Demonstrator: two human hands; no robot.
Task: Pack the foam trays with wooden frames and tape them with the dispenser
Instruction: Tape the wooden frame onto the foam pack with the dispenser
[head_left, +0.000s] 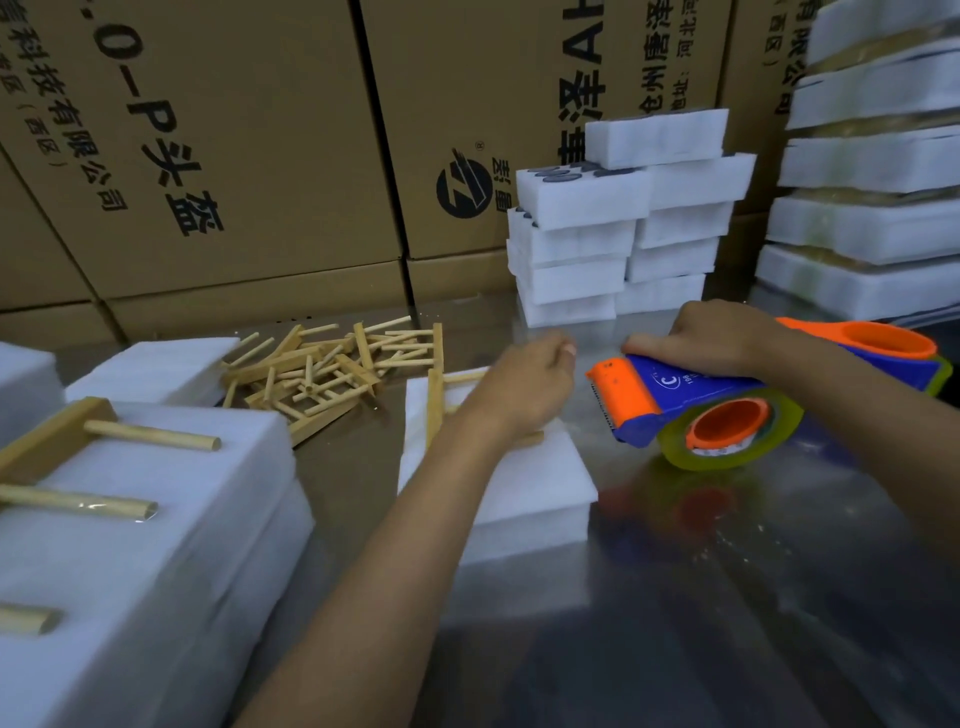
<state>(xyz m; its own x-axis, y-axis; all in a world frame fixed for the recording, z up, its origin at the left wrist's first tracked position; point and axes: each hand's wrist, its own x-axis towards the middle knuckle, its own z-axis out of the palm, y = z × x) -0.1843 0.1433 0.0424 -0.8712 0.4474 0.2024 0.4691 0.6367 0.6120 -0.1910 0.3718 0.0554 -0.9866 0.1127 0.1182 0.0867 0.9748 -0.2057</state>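
Gripping the blue-and-orange tape dispenser (727, 395) from above, your right hand (719, 338) curls its fingers round the body, the yellowish tape roll (763, 441) hanging just over the shiny metal table (727, 597); your left hand (519, 384) hovers over the white foam tray (519, 493), fingers loosely curled, and whether it holds anything you cannot tell; a wooden frame (435, 395) lies on that tray; a loose pile of wooden frames (327, 369) sits beyond, near stacked foam blocks (623, 234) and cardboard boxes (208, 156).
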